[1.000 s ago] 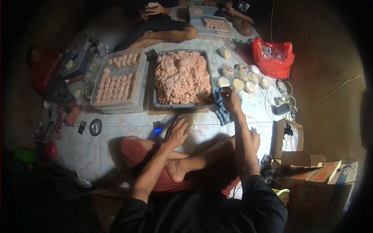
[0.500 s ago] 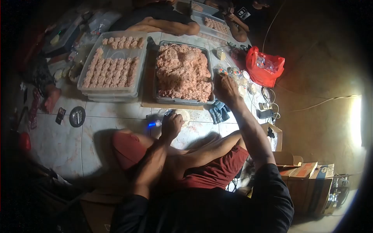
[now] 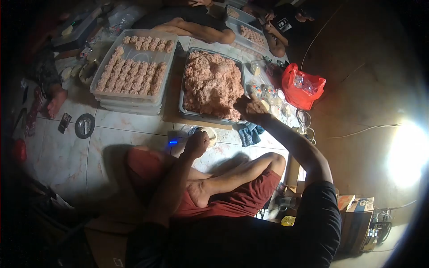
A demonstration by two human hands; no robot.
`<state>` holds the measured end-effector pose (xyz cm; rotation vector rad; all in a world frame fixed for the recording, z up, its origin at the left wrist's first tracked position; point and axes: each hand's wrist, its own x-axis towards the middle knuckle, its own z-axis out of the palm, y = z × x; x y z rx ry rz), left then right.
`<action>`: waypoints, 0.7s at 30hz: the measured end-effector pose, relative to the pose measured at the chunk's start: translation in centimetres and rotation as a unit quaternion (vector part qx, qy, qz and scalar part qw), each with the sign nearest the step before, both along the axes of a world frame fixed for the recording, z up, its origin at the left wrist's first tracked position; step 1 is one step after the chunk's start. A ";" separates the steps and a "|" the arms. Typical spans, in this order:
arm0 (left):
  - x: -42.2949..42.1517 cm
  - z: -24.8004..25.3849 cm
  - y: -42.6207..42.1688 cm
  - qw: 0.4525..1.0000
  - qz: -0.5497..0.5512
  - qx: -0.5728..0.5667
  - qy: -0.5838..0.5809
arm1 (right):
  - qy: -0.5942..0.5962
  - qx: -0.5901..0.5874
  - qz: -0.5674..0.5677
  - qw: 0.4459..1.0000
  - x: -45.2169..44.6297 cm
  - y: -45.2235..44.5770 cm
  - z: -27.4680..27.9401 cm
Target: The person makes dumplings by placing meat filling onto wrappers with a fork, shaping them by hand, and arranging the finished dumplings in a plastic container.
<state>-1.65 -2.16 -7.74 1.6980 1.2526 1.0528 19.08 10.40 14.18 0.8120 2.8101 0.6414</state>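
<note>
A grey tub (image 3: 181, 100) holds a big mound of pink minced mixture (image 3: 210, 80). My right hand (image 3: 254, 109) is at the tub's right edge, touching or just over the mixture, its fingers dark and hard to make out. My left hand (image 3: 197, 144) is closed in front of the tub, beside a round pale item (image 3: 210, 134); what its fingers grip is hidden. On the left, a stacked clear tray (image 3: 129, 100) carries rows of shaped pink lumps (image 3: 132, 76).
A blue cloth (image 3: 251, 135) lies right of the tub's front. Wrapped round packs (image 3: 268, 91), a red bag (image 3: 304, 87) and cables are at the right. A round black dish (image 3: 84, 126) is on the left floor. Other people sit beyond and at left.
My right hand has moved from the wrapped packs leftward to the tub's edge. My left hand has gone from spread fingers to a closed shape. The view has shifted.
</note>
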 end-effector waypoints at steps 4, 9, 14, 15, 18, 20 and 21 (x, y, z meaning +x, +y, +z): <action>-0.2 -0.4 0.3 0.997 -0.040 -0.059 0.011 | 0.088 -0.055 -0.061 0.993 1.8 0.5 -0.4; 0.2 1.9 1.1 0.995 0.041 0.043 -0.082 | 0.161 0.092 -0.125 0.975 -1.0 1.2 1.7; -0.5 1.2 1.3 0.978 0.078 -0.082 -0.173 | -0.008 0.051 0.015 0.999 -2.5 0.6 -1.8; -0.5 0.1 1.4 0.966 0.095 -0.101 -0.217 | -0.047 0.049 0.058 0.996 -2.1 0.9 -1.3; -1.3 -0.5 1.6 0.963 0.122 -0.115 -0.209 | -0.073 -0.005 0.070 0.995 0.1 4.0 -0.4; -1.6 1.2 1.8 0.932 0.130 -0.186 -0.281 | 0.038 -0.016 -0.006 0.999 -0.6 4.6 1.9; -1.8 2.3 1.8 0.893 0.131 -0.258 -0.346 | 0.016 0.023 -0.067 0.997 -1.4 4.9 2.8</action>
